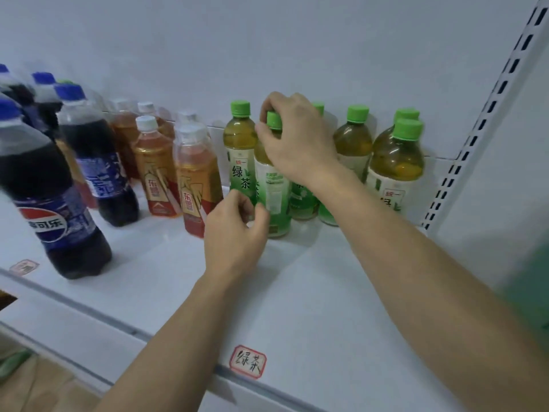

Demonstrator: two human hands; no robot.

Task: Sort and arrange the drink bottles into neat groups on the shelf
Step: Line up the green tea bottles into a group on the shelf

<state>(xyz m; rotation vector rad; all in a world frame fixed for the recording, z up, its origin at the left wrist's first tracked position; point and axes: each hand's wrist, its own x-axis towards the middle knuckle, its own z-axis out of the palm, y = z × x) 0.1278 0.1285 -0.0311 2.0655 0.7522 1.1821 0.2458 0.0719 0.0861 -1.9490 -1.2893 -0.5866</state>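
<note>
White metal shelf (312, 292) carrying three groups of plastic drink bottles: dark cola bottles with blue caps (59, 203) standing at the left, amber tea bottles with white caps (154, 171) sitting in the middle, green tea bottles with green caps (395, 168) standing at the right. A handwritten paper label (248, 361) is lying on the shelf's front edge, before the green tea group.

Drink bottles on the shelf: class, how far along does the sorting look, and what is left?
Mostly done: cola bottles stand left, amber tea bottles in the middle, green tea bottles right. In hand: the right hand grips the neck of one green tea bottle, and the left hand is at its base. Left: straightening the green tea group, behind its handwritten label.
</note>
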